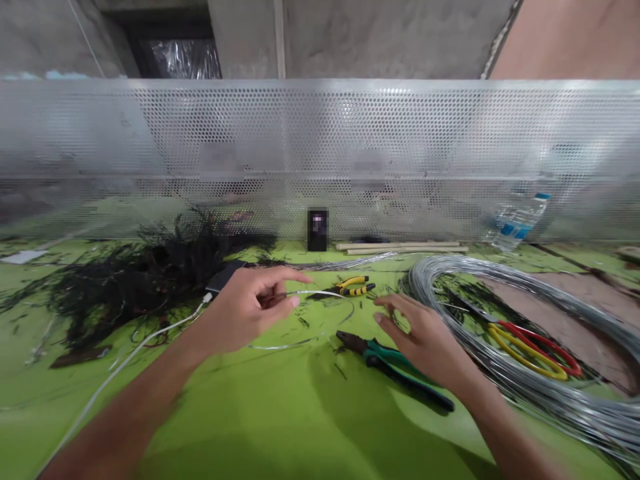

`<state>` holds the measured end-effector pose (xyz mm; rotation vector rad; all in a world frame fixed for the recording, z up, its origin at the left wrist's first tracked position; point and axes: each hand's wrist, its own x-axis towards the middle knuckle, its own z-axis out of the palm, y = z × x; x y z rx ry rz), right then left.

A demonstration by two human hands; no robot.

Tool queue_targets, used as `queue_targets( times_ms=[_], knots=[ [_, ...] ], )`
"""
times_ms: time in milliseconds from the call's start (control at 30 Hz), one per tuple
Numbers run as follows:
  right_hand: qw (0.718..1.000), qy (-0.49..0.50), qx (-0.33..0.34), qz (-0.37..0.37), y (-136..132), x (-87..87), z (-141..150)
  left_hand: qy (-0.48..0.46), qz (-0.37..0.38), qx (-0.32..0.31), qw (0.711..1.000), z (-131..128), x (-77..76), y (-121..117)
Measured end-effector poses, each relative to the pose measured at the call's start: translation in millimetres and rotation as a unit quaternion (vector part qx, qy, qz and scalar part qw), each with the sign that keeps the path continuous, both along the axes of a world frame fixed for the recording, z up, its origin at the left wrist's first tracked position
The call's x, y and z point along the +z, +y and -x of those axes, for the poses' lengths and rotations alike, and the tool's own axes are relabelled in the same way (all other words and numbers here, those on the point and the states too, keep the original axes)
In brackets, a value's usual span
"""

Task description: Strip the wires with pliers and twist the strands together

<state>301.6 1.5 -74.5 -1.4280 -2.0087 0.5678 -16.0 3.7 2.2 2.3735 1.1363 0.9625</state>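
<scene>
My left hand [250, 303] is left of the middle, with its index finger stretched out and the other fingers curled. A thin piece of silvery wire [320, 293] runs out rightward from between its thumb and fingers and bends down in a loop. To the right, my right hand [413, 330] has thumb and fingers apart, with nothing visible between them. Below that hand lie combination pliers [395, 373] with green and black handles, their jaws pointing left. Behind the wire rest smaller yellow-and-black pliers [355, 287].
A coil of wire [435, 273] lies at right, with red-and-yellow-handled scissors [535, 350] inside. A heap of black strands [135, 280] and a white cable [125, 363] are at left. A perforated metal screen [320, 147], bottle [520, 223] and dark upright device [318, 237] stand behind.
</scene>
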Motion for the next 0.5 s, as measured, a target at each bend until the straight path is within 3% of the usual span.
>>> queue_targets(
  times_ms=[100, 133, 200, 333, 500],
  knots=[
    [0.992, 0.034, 0.044, -0.113, -13, 31.3, 30, 0.002, 0.029, -0.028, 0.999, -2, 5.8, -12],
    [0.981, 0.048, 0.08, -0.17, -17, 42.8, 40, -0.003, 0.035, -0.034, 0.999, -4, 7.2, -17],
    [0.966, 0.055, 0.15, -0.204, -23, 63.4, 58, -0.018, 0.028, -0.038, 0.999, -6, 9.0, -25],
    [0.96, 0.094, 0.24, -0.107, -29, 85.8, 80, -0.043, -0.026, -0.023, 0.998, -11, 11.1, -39],
    [0.958, 0.15, 0.244, -0.016, -31, 86.9, 80, -0.027, -0.076, 0.0, 0.997, -17, 14.9, -48]
  ],
)
